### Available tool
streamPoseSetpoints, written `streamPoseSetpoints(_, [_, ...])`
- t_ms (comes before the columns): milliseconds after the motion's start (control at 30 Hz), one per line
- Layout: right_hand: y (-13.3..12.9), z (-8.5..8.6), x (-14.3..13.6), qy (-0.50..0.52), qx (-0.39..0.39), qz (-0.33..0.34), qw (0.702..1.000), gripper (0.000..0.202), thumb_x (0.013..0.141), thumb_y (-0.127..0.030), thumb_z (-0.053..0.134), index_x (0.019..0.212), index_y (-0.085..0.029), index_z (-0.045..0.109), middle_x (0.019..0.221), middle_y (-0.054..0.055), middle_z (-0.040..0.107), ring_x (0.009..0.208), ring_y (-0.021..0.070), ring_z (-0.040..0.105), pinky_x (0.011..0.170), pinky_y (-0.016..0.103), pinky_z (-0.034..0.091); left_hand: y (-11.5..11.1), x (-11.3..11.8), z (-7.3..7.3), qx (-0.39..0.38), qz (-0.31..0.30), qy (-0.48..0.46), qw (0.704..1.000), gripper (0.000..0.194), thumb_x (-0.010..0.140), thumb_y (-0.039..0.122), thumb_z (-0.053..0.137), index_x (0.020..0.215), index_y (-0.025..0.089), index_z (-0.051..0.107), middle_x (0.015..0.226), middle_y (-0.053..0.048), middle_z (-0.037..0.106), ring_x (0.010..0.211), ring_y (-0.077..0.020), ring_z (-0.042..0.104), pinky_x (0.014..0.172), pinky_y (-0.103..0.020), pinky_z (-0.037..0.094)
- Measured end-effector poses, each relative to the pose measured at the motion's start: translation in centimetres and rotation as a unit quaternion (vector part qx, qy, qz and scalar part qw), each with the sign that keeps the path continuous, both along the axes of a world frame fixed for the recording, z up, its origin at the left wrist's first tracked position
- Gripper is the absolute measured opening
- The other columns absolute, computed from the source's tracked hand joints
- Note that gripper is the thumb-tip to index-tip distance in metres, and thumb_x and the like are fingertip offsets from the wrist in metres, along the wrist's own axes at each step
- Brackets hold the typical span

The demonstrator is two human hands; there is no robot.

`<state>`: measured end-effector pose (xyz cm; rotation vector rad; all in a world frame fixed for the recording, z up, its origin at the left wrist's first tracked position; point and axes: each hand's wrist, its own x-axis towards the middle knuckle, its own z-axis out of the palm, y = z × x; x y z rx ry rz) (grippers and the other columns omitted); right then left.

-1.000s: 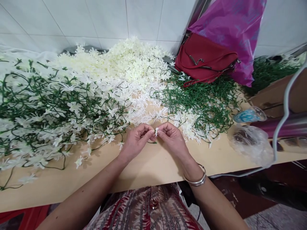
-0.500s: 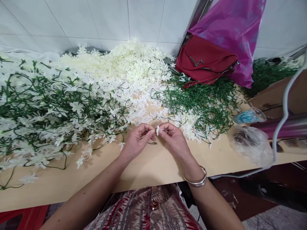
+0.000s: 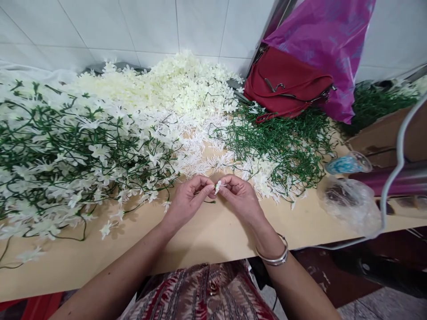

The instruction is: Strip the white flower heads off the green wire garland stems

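A small white artificial flower (image 3: 218,186) is pinched between both hands over the front part of the table. My left hand (image 3: 188,200) is closed, its thumb and forefinger meeting at the flower's left side. From the other side my right hand (image 3: 243,199), also closed, grips the flower between thumb and fingers, and a thin white strand shows beside it. Just beyond the hands lie loose white stamen strands (image 3: 200,155). Green stems (image 3: 276,138) are heaped to the right, and cream flower heads (image 3: 187,84) are piled at the back.
Flowers on green stems (image 3: 83,146) cover the table's left side. A red handbag (image 3: 283,84) and a purple plastic bag (image 3: 327,40) sit at the back right. On the right are a plastic cup (image 3: 348,163), a clear plastic bag (image 3: 350,200) and a white cable (image 3: 396,164).
The flower has tilted between my fingertips, and both hands have shifted slightly lower in the view. The surrounding heaps look the same, with a small shift of the camera.
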<state>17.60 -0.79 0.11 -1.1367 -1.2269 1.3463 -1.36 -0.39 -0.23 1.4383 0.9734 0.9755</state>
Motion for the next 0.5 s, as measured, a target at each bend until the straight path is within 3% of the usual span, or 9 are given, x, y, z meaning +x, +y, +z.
streamPoseSetpoints(267, [0.27, 0.05, 0.26, -0.006, -0.005, 0.025, 1.0, 0.033, 0.082, -0.051, 0.085, 0.084, -0.022, 0.07, 0.08, 0.001, 0.069, 0.073, 0.0161, 0.06, 0.07, 0.029, 0.048, -0.05, 0.11, 0.39, 0.011, 0.004, 0.028, 1.0, 0.02, 0.102, 0.039, 0.064, 0.098, 0.02, 0.069, 0.083, -0.002, 0.075, 0.079, -0.0166, 0.073, 0.078, -0.029, 0.056])
streamPoseSetpoints(400, [0.18, 0.12, -0.02, 0.01, -0.011, 0.007, 1.0, 0.034, 0.079, -0.052, 0.087, 0.085, -0.023, 0.07, 0.077, -0.001, 0.068, 0.07, 0.0162, 0.06, 0.068, 0.029, 0.049, -0.15, 0.18, 0.34, 0.015, 0.01, 0.022, 1.0, 0.021, 0.103, 0.04, 0.062, 0.1, 0.02, 0.067, 0.084, -0.003, 0.075, 0.081, -0.0169, 0.072, 0.078, -0.029, 0.055])
streamPoseSetpoints(500, [0.0, 0.41, -0.01, 0.02, -0.004, -0.023, 1.0, 0.032, 0.077, -0.049, 0.088, 0.089, -0.025, 0.07, 0.08, 0.0, 0.07, 0.072, 0.0167, 0.062, 0.07, 0.029, 0.051, -0.38, 0.28, 0.49, 0.011, 0.026, 0.031, 0.999, 0.02, 0.101, 0.039, 0.063, 0.096, 0.02, 0.064, 0.076, 0.0, 0.068, 0.07, -0.0143, 0.066, 0.067, -0.025, 0.051])
